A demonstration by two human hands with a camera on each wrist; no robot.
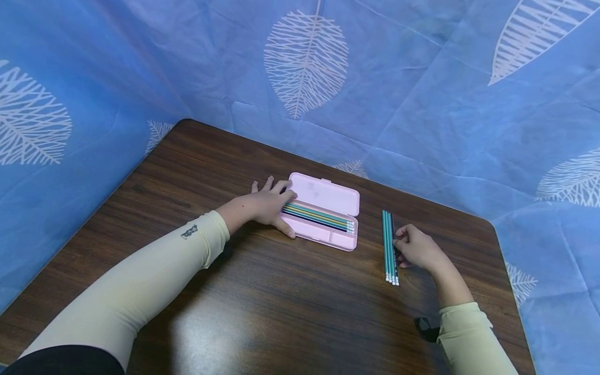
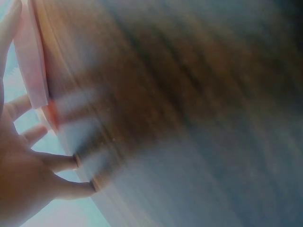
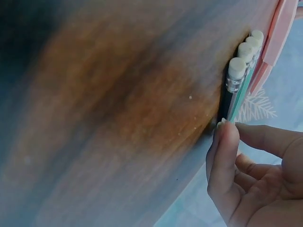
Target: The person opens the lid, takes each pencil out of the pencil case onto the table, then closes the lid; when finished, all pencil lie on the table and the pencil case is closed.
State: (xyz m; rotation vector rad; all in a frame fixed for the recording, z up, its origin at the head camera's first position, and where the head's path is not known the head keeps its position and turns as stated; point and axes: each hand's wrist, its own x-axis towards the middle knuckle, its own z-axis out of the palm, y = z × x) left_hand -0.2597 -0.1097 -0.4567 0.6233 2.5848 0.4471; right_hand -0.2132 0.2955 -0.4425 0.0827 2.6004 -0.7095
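An open pink pencil case (image 1: 328, 198) lies at the middle of the dark wooden table (image 1: 262, 307), with several coloured pencils (image 1: 319, 216) in its tray. My left hand (image 1: 268, 204) rests on the case's left end, fingers spread and straight, thumb along its front edge. The left wrist view is blurred and shows those fingers (image 2: 61, 161) beside the pink case (image 2: 31, 61). Three loose pencils (image 1: 390, 249) lie side by side to the right of the case. My right hand (image 1: 414, 247) pinches the dark outermost pencil (image 3: 227, 101) with its fingertips (image 3: 225, 130) while the pencil lies on the table.
Blue cloth with white leaf prints (image 1: 304, 57) hangs close behind and to both sides of the table. The table's rounded far corners and right edge (image 1: 499, 245) are near the right hand. A pink case edge (image 3: 279, 33) shows past the pencils' eraser ends.
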